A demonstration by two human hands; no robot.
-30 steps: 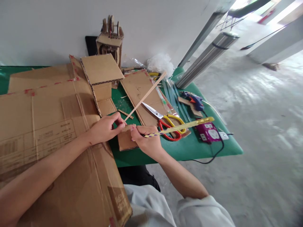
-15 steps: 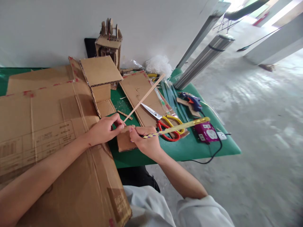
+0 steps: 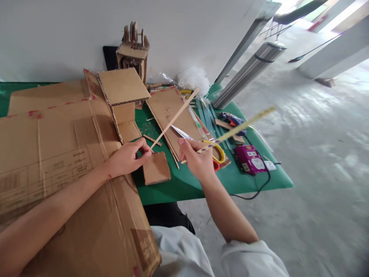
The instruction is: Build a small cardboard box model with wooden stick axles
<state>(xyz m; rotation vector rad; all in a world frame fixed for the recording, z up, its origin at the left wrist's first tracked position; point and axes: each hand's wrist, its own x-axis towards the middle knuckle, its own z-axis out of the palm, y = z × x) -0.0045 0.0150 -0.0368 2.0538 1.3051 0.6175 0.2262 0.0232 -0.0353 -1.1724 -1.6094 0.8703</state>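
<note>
My left hand (image 3: 129, 156) is closed in a pinch on the lower end of a thin wooden stick (image 3: 175, 118), which slants up to the right. That hand is beside the top left corner of a small cardboard square (image 3: 156, 169). To the right, my right hand (image 3: 198, 157) is closed around a long yellow pencil (image 3: 235, 132) with dark spots. The pencil's pale lower end points down left, away from the cardboard square. Scissors (image 3: 218, 152) with red and yellow handles lie behind my right hand, which partly hides them.
A large cardboard box (image 3: 66, 165) fills the left side. A cardboard structure (image 3: 132, 57) stands at the back. Farther right lie a flat cardboard sheet (image 3: 167, 107), clear glue sticks (image 3: 210, 115), a glue gun (image 3: 233, 120) and a purple power socket (image 3: 250, 158) with a black cord.
My right hand has lifted off the cardboard square and moved right and up with the pencil, uncovering the square and covering part of the scissors. My left hand and the stick stay nearly still.
</note>
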